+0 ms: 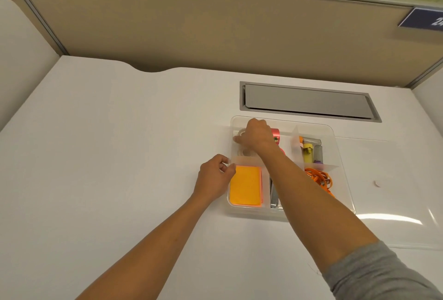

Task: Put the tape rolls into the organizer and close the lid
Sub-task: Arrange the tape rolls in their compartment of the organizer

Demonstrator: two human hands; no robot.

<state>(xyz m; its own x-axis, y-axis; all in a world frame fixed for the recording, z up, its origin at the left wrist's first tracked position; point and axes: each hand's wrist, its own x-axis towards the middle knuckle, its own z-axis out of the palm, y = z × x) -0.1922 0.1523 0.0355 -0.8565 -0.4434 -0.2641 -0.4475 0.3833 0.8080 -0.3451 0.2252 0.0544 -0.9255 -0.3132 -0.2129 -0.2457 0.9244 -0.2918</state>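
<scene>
A person's right hand (255, 135) reaches into the far-left compartment of a clear organizer (341, 156) on a white table (119, 144), fingers curled over a pale tape roll (241, 150) (grip unclear); the left hand (214, 176) pinches the organizer's near-left wall.

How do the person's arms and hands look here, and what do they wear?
Both hands are bare: no gloves, rings or watch show on the left hand or the right hand. The left forearm is uncovered as far as the picture shows. A grey sleeve covers the right upper arm, pushed up above the elbow.
</scene>
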